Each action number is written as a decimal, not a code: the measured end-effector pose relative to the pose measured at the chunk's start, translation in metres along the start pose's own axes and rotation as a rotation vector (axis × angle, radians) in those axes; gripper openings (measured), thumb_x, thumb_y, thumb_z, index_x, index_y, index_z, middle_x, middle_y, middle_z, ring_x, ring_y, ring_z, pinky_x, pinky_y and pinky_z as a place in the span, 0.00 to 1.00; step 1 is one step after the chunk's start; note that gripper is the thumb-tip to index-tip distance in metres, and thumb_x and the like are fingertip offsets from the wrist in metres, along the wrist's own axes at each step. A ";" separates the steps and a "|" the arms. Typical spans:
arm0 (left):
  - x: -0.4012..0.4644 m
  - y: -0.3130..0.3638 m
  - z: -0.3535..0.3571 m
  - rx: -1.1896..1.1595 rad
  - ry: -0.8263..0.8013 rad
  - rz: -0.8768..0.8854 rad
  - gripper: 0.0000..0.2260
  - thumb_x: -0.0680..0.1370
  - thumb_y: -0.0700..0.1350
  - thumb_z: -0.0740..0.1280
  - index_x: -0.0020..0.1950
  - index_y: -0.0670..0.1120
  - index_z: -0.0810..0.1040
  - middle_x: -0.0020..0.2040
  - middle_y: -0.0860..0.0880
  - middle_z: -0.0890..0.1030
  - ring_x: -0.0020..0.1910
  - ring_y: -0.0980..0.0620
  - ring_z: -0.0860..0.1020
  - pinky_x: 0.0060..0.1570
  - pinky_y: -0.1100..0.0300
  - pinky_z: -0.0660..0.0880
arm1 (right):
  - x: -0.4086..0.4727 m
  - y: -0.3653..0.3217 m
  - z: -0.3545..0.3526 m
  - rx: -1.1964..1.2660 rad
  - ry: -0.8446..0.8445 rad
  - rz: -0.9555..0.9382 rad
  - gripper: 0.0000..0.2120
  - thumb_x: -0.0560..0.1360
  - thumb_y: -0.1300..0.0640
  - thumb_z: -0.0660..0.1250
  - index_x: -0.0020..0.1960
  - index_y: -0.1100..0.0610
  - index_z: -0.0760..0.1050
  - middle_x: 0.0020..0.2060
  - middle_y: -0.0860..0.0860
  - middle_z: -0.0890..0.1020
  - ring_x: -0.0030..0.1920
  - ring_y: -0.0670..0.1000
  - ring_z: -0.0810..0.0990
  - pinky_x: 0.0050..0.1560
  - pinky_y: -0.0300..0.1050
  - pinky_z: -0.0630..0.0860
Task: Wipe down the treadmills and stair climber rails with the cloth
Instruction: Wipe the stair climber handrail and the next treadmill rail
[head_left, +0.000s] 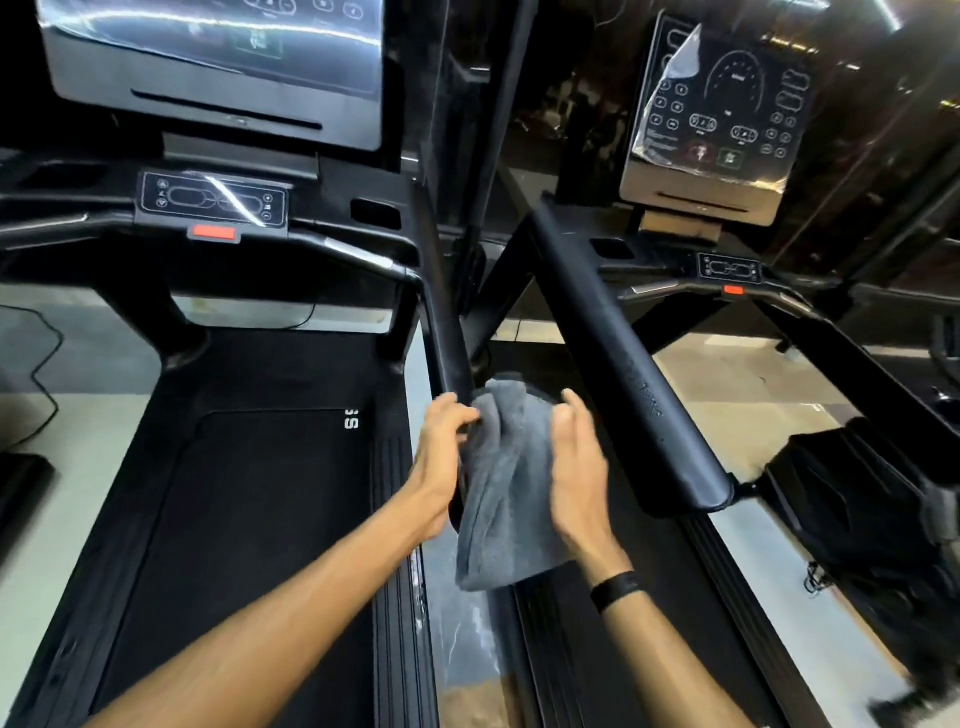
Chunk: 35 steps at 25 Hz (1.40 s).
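1. Here the grey cloth (506, 483) hangs draped over the near end of the left treadmill's right handrail (441, 306), in the gap between the two machines, so the rail end itself is hidden under the fabric.

2. The left hand (441, 457) has its grip curled on the cloth's upper left edge, fingers pinching fabric just where the bare rail disappears beneath it; this looks meant to anchor the cloth against the rail.

3. The right hand (576, 467) lies along the cloth's right side, fingers bent at the top fold and its grip holding the fabric. A black wristband (615, 590) sits on that wrist.

4. Judging by the two-sided hold, the cloth is being wrapped round the rail so one stroke covers its whole girth.

5. The neighbouring treadmill's padded handrail (623, 358) runs close by on the right, untouched by either hand, probably a later target.

6. Both consoles (218, 67) (722, 119) carry loose plastic film, the right one peeling at a corner; a careless wipe there could snag it.

7. The belt deck (249, 493) lies below left.
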<state>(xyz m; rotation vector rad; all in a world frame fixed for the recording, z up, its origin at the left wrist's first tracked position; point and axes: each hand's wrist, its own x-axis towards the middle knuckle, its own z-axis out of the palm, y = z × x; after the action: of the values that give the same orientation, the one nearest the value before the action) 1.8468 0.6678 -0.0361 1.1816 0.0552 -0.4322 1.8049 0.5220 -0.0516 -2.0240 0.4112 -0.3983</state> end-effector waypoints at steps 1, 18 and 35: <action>0.006 -0.003 -0.006 0.052 0.160 0.009 0.13 0.78 0.50 0.63 0.59 0.46 0.73 0.54 0.47 0.75 0.51 0.52 0.75 0.49 0.59 0.69 | -0.002 0.004 0.014 -0.133 -0.150 0.003 0.38 0.76 0.26 0.48 0.80 0.43 0.55 0.78 0.43 0.61 0.78 0.44 0.57 0.78 0.50 0.55; 0.170 -0.055 -0.042 0.486 0.527 0.005 0.24 0.84 0.57 0.55 0.78 0.50 0.61 0.76 0.49 0.66 0.74 0.50 0.66 0.75 0.48 0.61 | 0.173 0.058 0.146 -0.390 -0.436 -0.004 0.26 0.84 0.43 0.51 0.81 0.39 0.47 0.82 0.54 0.44 0.80 0.59 0.46 0.76 0.65 0.53; 0.156 -0.060 -0.026 0.693 0.555 0.110 0.19 0.83 0.53 0.60 0.75 0.52 0.66 0.73 0.55 0.68 0.71 0.56 0.63 0.72 0.57 0.57 | 0.164 0.120 0.121 0.187 -0.309 0.568 0.21 0.86 0.50 0.53 0.78 0.50 0.63 0.74 0.53 0.70 0.71 0.51 0.70 0.60 0.26 0.64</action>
<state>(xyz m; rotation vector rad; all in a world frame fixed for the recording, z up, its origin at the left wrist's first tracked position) 1.9734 0.6263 -0.1402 1.9541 0.3391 0.0006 1.9895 0.4881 -0.1952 -1.6595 0.6977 0.2168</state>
